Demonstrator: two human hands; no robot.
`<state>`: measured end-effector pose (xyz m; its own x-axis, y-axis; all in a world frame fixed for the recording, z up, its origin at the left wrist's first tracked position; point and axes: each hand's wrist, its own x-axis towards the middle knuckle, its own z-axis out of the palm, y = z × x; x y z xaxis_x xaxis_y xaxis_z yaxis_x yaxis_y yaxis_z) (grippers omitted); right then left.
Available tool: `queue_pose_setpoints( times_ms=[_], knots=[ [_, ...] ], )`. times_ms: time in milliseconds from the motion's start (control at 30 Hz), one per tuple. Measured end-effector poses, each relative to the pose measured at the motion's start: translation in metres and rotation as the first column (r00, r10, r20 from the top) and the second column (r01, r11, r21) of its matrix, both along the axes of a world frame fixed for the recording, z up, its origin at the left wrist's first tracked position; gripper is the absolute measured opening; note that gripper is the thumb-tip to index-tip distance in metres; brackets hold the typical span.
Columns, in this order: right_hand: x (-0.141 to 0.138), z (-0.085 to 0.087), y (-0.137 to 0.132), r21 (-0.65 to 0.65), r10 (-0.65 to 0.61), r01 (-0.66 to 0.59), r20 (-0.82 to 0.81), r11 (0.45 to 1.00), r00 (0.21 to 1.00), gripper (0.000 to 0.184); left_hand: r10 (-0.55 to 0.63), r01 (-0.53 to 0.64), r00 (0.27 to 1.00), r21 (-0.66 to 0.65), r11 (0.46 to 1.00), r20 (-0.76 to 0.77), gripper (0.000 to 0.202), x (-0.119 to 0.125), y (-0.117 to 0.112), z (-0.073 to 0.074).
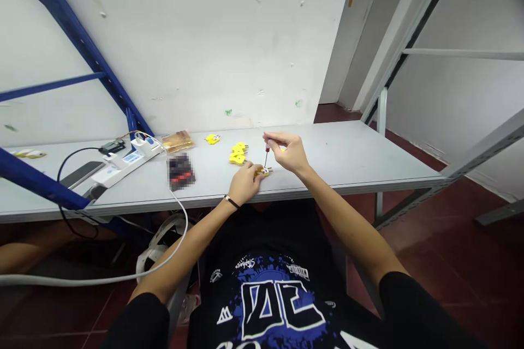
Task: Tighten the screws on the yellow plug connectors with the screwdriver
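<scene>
My left hand (244,181) rests on the grey table (347,161) and pinches a small yellow plug connector (263,172) down against it. My right hand (289,151) holds a small screwdriver (267,155) with a red grip upright, its tip on that connector. Several more yellow connectors (238,154) lie just behind my left hand, and another one (212,138) lies further back to the left.
A white power strip (123,163) with a charger and cables sits at the left, beside a dark phone (82,173). A small clear bag (177,142) and a blurred black-and-red item (180,171) lie mid-table. Blue shelf struts (90,54) stand left, a grey rack frame (409,38) right.
</scene>
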<state>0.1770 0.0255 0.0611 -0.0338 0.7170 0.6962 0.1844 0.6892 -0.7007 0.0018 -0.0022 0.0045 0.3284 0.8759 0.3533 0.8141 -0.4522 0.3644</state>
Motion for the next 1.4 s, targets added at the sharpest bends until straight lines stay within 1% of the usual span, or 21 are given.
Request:
queue_pose_setpoints(
  times_ms=[67,200,267,367,433,533,600,633,767,867,967,1033,1100,1167,1267,1333,1400],
  knots=[
    [-0.0005,0.0001,-0.0001,-0.017,0.01,-0.01,0.011,1.0,1.0,0.025,-0.001,0.001,1.0,-0.005,1.0,-0.002,0.026,-0.0001,-0.0003,0.0006],
    [-0.0025,0.0006,-0.0003,-0.041,-0.036,0.036,-0.011,0.999,0.999,0.025,-0.005,0.005,1.0,-0.003,1.0,0.0,0.026,-0.0002,-0.0011,0.0019],
    [-0.0026,0.0012,-0.0019,-0.02,-0.007,0.006,-0.037,1.0,0.999,0.021,-0.004,0.004,1.0,-0.002,1.0,0.004,0.026,0.0,-0.0017,0.0024],
    [-0.0017,0.0024,-0.0054,0.019,0.026,-0.025,-0.013,0.999,1.0,0.02,-0.002,0.002,1.0,-0.013,1.0,0.007,0.025,0.0007,-0.0027,0.0029],
    [-0.0016,0.0029,-0.0064,0.04,0.007,-0.007,0.012,0.999,1.0,0.019,0.001,-0.001,1.0,-0.018,1.0,0.007,0.025,0.001,-0.0031,0.0031],
    [-0.0025,0.0029,-0.0046,0.069,-0.079,0.077,0.02,0.995,0.997,0.017,0.004,-0.004,1.0,-0.018,1.0,-0.001,0.026,0.0011,-0.003,0.0029],
    [-0.0029,0.0027,-0.0031,0.049,-0.102,0.102,0.004,0.994,0.995,0.017,0.002,-0.003,1.0,-0.018,1.0,-0.006,0.026,0.0008,-0.0026,0.0023],
    [-0.0028,0.0026,-0.0028,0.033,-0.088,0.089,-0.009,0.996,0.996,0.017,0.002,-0.003,1.0,-0.015,1.0,-0.005,0.026,0.0007,-0.0023,0.0019],
    [-0.0019,0.0027,-0.005,0.009,0.034,-0.033,-0.021,0.999,0.999,0.024,0.005,-0.005,1.0,-0.004,1.0,-0.001,0.026,0.0004,-0.0017,0.0008],
    [-0.002,0.0032,-0.0054,-0.045,0.075,-0.074,0.018,0.996,0.997,0.03,0.007,-0.007,1.0,-0.009,1.0,-0.003,0.026,0.0005,-0.0015,0.0009],
    [-0.0024,0.0028,-0.0024,-0.121,0.054,-0.053,-0.001,0.991,0.999,0.036,0.006,-0.006,1.0,-0.009,1.0,-0.005,0.027,0.0008,-0.0017,0.0012],
    [-0.0019,0.0016,-0.0001,-0.137,0.031,-0.038,-0.056,0.99,0.998,0.034,0.009,-0.009,1.0,-0.005,1.0,-0.009,0.027,0.0013,-0.0021,0.0015],
    [-0.001,0.0,0.0009,-0.141,0.04,-0.054,-0.1,0.988,0.994,0.032,0.011,-0.011,1.0,-0.005,1.0,-0.014,0.026,0.0016,-0.0025,0.0015],
    [-0.0001,-0.0014,0.0006,-0.135,0.062,-0.075,-0.097,0.988,0.993,0.033,0.012,-0.012,1.0,-0.008,1.0,-0.014,0.026,0.0016,-0.0028,0.0014],
    [-0.0007,-0.002,-0.0007,-0.092,0.091,-0.091,-0.002,0.992,0.996,0.034,0.012,-0.012,1.0,-0.008,1.0,-0.014,0.026,0.0008,-0.0024,0.0009],
    [-0.0022,-0.0016,-0.0008,-0.043,0.06,-0.057,0.058,0.997,0.996,0.032,0.007,-0.007,1.0,-0.002,1.0,-0.016,0.027,0.0002,-0.0018,0.0005],
    [-0.0035,-0.0014,-0.0001,0.004,-0.011,0.011,0.061,1.0,0.998,0.029,0.001,-0.001,1.0,0.0,1.0,-0.016,0.027,-0.0002,-0.0014,0.0004]
  ],
)
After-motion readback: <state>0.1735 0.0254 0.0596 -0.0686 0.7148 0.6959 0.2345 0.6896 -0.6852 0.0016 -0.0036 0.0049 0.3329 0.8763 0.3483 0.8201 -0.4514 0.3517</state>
